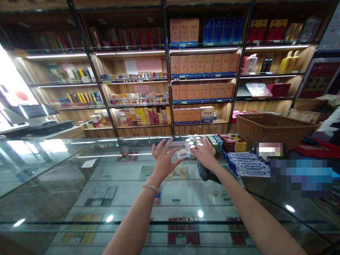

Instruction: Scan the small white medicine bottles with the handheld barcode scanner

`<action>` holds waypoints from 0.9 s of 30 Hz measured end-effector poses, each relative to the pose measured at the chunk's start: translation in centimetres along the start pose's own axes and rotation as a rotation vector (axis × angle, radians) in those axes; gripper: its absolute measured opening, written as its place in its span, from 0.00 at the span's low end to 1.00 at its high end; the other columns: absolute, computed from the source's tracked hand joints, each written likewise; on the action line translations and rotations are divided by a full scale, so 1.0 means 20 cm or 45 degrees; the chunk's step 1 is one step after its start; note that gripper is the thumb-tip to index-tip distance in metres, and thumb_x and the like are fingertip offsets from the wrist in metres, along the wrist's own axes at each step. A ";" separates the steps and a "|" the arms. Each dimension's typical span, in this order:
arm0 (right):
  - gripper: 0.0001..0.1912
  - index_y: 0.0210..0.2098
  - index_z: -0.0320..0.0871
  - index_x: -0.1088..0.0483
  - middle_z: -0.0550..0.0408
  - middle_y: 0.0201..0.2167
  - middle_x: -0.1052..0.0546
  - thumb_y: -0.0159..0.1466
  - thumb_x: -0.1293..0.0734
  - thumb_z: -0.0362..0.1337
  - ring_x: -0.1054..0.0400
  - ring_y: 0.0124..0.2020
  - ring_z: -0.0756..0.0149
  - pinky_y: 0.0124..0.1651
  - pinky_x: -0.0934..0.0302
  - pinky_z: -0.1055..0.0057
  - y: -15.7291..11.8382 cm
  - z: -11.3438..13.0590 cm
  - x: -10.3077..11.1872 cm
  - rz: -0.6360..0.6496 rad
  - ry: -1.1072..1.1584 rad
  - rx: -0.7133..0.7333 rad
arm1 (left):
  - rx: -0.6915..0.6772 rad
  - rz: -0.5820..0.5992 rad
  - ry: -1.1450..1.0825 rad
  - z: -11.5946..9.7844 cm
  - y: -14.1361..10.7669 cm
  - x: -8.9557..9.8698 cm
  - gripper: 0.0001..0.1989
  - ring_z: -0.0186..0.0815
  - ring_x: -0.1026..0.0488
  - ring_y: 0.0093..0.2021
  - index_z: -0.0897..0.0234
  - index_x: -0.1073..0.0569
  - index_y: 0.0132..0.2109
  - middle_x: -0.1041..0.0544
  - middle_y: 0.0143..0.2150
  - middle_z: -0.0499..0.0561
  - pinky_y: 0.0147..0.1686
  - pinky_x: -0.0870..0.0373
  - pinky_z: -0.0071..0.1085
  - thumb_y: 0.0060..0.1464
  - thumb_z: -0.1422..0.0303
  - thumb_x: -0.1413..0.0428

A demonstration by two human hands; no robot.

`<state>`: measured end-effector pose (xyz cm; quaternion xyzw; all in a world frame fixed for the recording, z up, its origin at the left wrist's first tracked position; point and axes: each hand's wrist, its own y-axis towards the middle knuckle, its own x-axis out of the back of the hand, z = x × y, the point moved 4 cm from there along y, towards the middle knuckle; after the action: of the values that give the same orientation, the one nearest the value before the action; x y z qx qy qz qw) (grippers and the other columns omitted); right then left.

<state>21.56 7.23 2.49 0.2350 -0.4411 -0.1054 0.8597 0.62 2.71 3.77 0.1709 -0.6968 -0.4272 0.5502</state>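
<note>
While three fingers of the left hand (163,161) are spread apart, a small white labelled container (183,153) is pinched at one end between its thumb and index finger, above the glass worktop (127,202). The container's other end is met by the right hand (206,156), whose grip cannot be told clearly, beside the white-lidded bottles (189,141). A black device (205,173) is partly covered by the right forearm; blue-and-white packets (247,163) are laid nearby.

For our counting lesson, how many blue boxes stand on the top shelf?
4, side by side, right of three orange boxes: leftmost box, second box, third box, rightmost box. Others may be hidden behind.
</note>
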 end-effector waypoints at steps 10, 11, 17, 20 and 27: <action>0.19 0.42 0.50 0.23 0.53 0.72 0.41 0.70 0.40 0.54 0.61 0.75 0.48 0.70 0.63 0.41 -0.02 0.00 0.07 -0.015 0.120 0.123 | 0.125 0.131 -0.130 -0.02 0.01 -0.03 0.23 0.54 0.50 0.74 0.51 0.22 0.52 0.43 0.74 0.56 0.71 0.66 0.63 0.52 0.47 0.36; 0.19 0.42 0.50 0.24 0.53 0.72 0.42 0.70 0.40 0.54 0.61 0.75 0.48 0.70 0.63 0.41 -0.02 0.00 0.09 -0.008 0.121 0.147 | 0.134 0.152 -0.146 -0.02 0.01 -0.03 0.21 0.54 0.51 0.74 0.50 0.21 0.52 0.43 0.75 0.55 0.71 0.65 0.63 0.54 0.47 0.38; 0.21 0.44 0.50 0.23 0.53 0.73 0.43 0.70 0.41 0.55 0.64 0.75 0.49 0.71 0.64 0.43 -0.05 0.01 0.12 0.005 0.130 0.241 | 0.076 0.211 -0.222 -0.02 0.00 -0.05 0.17 0.55 0.50 0.74 0.49 0.17 0.46 0.40 0.74 0.51 0.70 0.67 0.65 0.56 0.48 0.39; 0.20 0.45 0.51 0.22 0.52 0.72 0.40 0.70 0.40 0.54 0.61 0.75 0.49 0.70 0.64 0.43 -0.05 0.01 0.11 -0.076 0.153 0.255 | 0.097 0.175 -0.242 -0.03 0.01 -0.04 0.15 0.56 0.49 0.73 0.51 0.17 0.43 0.39 0.73 0.51 0.70 0.65 0.64 0.53 0.49 0.36; 0.22 0.38 0.48 0.20 0.48 0.64 0.30 0.67 0.37 0.58 0.50 0.70 0.48 0.68 0.60 0.41 -0.06 0.01 0.11 -0.437 0.155 0.073 | 0.217 -0.099 -0.195 -0.11 0.01 0.01 0.15 0.55 0.49 0.74 0.56 0.20 0.42 0.40 0.74 0.56 0.69 0.52 0.58 0.50 0.54 0.33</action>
<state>22.68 5.29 3.58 0.3372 -0.3445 -0.2236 0.8471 2.62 1.84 4.03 0.2107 -0.7635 -0.3993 0.4618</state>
